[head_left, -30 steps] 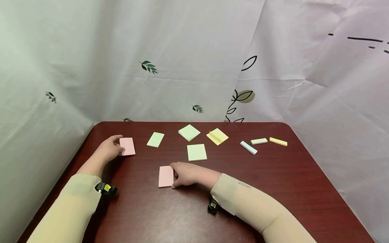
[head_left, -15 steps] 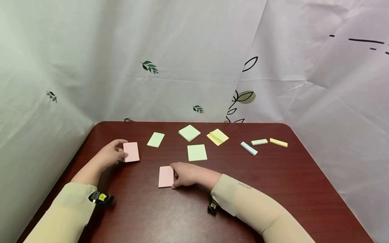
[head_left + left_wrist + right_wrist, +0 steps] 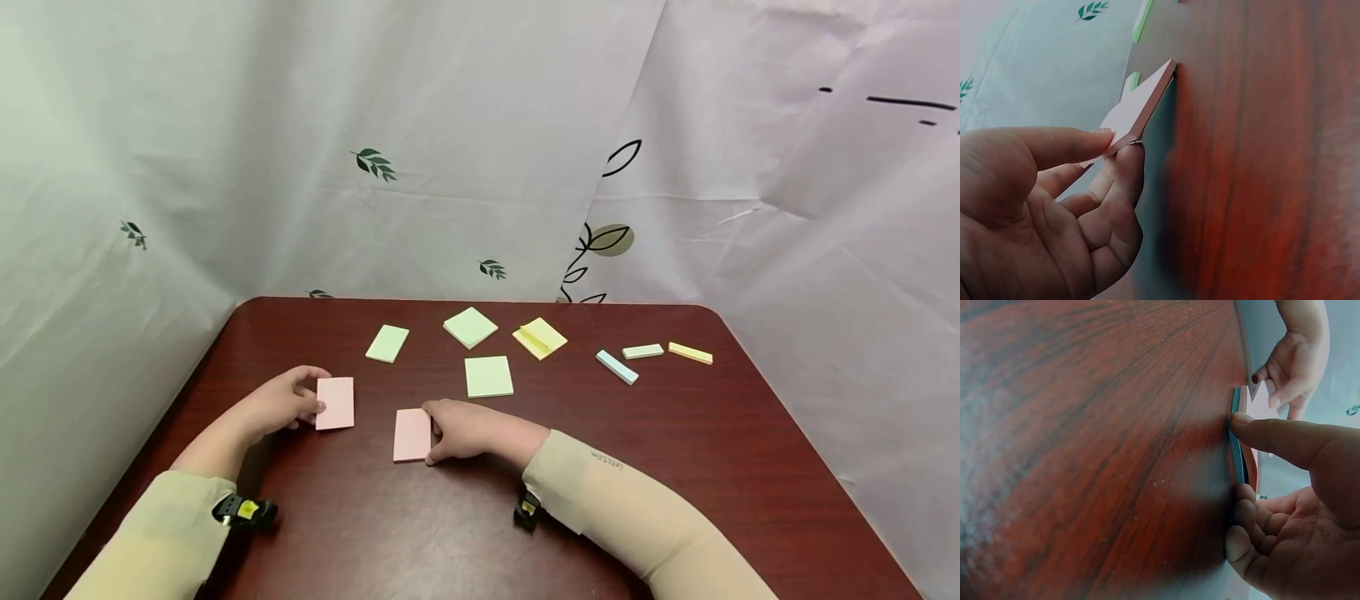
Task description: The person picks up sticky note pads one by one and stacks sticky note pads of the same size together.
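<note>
My left hand [image 3: 283, 404] pinches a pink sticky note pad [image 3: 335, 403] by its left edge, on the left of the table. In the left wrist view the thumb presses the top of this pad [image 3: 1138, 109] and fingers lie under it; it is raised off the wood. My right hand [image 3: 461, 429] grips a second pink sticky note pad [image 3: 412, 435] at its right side, thumb on the near corner and fingers at the far one. That pad [image 3: 1239, 447] lies on the table in the right wrist view. A gap separates the two pink pads.
Beyond the hands lie a small green pad [image 3: 387, 343], two square green pads [image 3: 470, 327] and a yellow pad [image 3: 540, 338] with a folded sheet. Blue [image 3: 617, 367], pale green [image 3: 642, 352] and yellow [image 3: 690, 353] narrow strips lie farther right. White curtains border the table [image 3: 675, 467].
My left hand has brought its pink pad nearer to me and slightly right, towards the other pink pad. The right hand and its pad have stayed in place.
</note>
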Available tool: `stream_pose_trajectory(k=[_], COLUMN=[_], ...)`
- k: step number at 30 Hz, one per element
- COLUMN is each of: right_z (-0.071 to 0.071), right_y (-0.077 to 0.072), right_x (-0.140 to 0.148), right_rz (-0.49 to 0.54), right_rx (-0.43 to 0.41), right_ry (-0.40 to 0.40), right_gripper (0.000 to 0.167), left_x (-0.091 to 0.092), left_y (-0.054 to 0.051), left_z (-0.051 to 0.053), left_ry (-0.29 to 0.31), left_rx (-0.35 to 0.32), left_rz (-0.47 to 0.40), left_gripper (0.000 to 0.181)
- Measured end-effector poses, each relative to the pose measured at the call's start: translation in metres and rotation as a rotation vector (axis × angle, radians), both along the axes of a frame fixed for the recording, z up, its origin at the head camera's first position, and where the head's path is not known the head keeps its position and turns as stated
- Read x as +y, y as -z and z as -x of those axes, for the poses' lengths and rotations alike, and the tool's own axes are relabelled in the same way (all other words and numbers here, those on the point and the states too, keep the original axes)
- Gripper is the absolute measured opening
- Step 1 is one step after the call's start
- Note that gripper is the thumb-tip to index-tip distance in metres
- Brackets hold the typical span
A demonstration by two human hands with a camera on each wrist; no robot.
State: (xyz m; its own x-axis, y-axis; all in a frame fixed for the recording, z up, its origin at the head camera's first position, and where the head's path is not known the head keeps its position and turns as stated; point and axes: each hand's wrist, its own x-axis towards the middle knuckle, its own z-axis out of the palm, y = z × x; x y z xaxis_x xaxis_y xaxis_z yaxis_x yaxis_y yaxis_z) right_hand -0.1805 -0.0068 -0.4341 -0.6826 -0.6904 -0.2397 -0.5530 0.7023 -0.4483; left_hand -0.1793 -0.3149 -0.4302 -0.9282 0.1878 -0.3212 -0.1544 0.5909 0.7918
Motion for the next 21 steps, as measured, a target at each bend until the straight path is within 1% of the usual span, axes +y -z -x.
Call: stream_pose_trajectory(k=[3,7,10,12,14,17,19,21], right_z=[0.000,0.001,0.001,0.001,0.000,0.000,-0.001,-0.001], right_y=[0.000,0.001,0.003,0.002,0.002,0.000,0.000,0.000], right_x=[0.001,0.001,0.000,0.001,0.001,0.001,0.001,0.001], right_rz=[0.002,0.008,0.008,0.011,0.016,0.023,0.026,0.028], right_rx=[-0.001,-0.004,-0.005,-0.006,-0.010,-0.015,-0.016,-0.016], right_ry=[0.002,0.002,0.005,0.007,0.008,0.009,0.008,0.007], right_gripper=[0.038,0.037,0.037,0.037,0.037,0.037,0.037,0.037], left_x=[0.004,0.011,0.016,0.019,0.022,0.027,0.031,0.034], left_y=[0.002,0.004,0.006,0.006,0.007,0.008,0.008,0.009], left_z=[-0.005,-0.013,-0.019,-0.022,-0.024,-0.028,-0.030,-0.032], left_ry=[0.020,0.027,0.034,0.040,0.048,0.049,0.045,0.043], left_rx=[-0.016,-0.029,-0.013,0.021,0.067,0.139,0.171,0.188], left_rz=[-0.014,-0.024,-0.032,-0.013,0.028,0.126,0.180,0.219], left_gripper=[0.050,0.048,0.045,0.043,0.041,0.037,0.035,0.034])
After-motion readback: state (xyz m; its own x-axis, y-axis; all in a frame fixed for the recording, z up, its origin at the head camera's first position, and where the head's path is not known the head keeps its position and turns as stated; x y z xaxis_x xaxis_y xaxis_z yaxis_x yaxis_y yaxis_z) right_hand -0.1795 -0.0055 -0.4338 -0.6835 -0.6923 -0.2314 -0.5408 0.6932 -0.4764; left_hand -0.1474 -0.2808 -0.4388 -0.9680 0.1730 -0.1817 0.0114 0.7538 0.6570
